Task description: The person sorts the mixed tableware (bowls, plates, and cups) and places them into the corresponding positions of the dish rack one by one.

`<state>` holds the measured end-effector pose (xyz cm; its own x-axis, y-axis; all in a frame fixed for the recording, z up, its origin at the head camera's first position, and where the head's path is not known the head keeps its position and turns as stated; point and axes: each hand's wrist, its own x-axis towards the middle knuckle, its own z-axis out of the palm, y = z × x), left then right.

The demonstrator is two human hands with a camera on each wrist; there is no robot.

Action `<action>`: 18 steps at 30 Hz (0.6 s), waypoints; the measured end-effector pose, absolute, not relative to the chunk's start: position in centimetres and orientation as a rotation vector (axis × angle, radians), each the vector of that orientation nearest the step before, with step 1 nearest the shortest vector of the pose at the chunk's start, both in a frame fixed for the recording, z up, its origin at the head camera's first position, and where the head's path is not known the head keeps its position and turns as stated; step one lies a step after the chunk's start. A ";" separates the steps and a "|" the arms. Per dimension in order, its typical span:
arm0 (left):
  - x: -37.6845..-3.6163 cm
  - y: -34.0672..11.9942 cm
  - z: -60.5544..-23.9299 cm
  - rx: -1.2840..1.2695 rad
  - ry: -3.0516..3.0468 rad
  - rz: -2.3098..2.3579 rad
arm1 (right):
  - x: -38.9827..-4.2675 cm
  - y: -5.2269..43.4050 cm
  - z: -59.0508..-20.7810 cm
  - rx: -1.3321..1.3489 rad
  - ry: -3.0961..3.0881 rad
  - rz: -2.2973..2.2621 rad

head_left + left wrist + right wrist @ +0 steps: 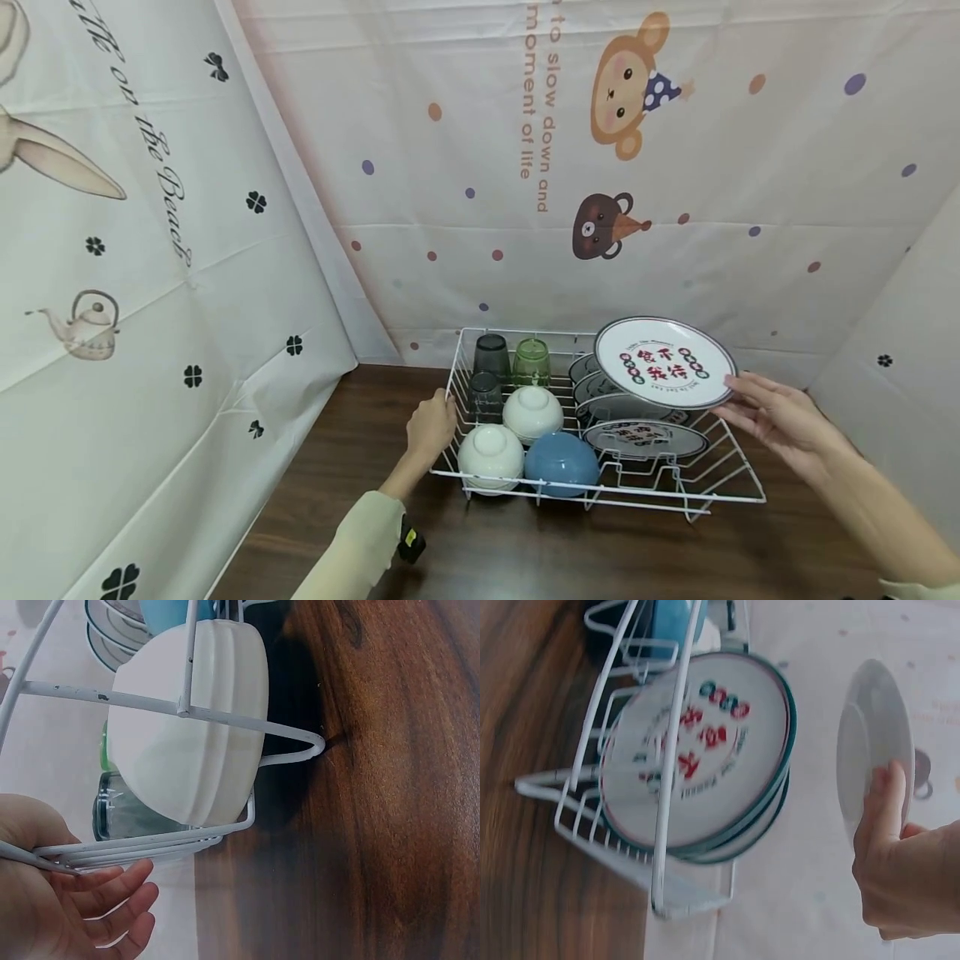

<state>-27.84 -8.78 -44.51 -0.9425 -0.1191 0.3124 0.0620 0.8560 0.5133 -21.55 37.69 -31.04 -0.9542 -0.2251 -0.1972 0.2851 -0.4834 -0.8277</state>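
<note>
My right hand [783,421] pinches the edge of a white plate [666,362] with a dark rim and red characters, lifted above the dish rack. In the right wrist view, thumb and fingers grip this plate [874,742], apart from the racked plates [697,750]. My left hand [432,427] holds the left side of the white wire dish rack [600,492]; the wires pass between its thumb and fingers [124,889]. Several similar plates [641,439] stand tilted in the rack's right half, under the lifted one.
In the rack's left half are overturned white bowls [491,454], a blue bowl [562,462], dark glasses [491,358] and a green glass [532,362]. The rack stands on a dark wooden table [585,554], close to a printed cloth [420,183] behind; another cloth [150,333] hangs at left.
</note>
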 end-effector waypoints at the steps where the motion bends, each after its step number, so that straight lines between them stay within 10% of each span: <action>1: -27.9 -8.8 -44.6 0.042 -2.696 -0.761 | -21.5 37.3 -31.1 0.084 1.425 -2.456; 18: -29.0 -8.0 -44.5 -0.024 -2.580 -0.783 | -20.4 34.5 -33.8 -0.129 1.476 -2.223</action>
